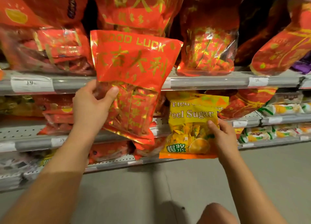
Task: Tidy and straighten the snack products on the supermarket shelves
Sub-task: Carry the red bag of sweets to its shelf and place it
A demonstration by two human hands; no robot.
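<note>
Clearly both hands are busy with a bag each, lifted clear of the shelves at mid-frame. The left hand [94, 104] grips the red bag [133, 82] by its left edge, thumb across the front and the other fingers curled behind it out of sight; the bag hangs upright in front of the top shelf rail [210, 83], its "GOOD LUCK" header level with the red packs [207, 51] standing there. Held that way, it looks meant to go up among its own kind in the upper centre of the frame, where a dark gap shows between the packs.

The right hand [222, 137] pinches the yellow bag [193, 126] at its right edge, thumb on the front, fingers behind. It hangs lower, right of centre, in front of the middle shelf [249, 122], and seems a stray among the red stock, so I judge it is being kept aside until the red one is seated. White-and-green packs [282, 109] lie at the far right, perhaps nearer where it belongs.
</note>
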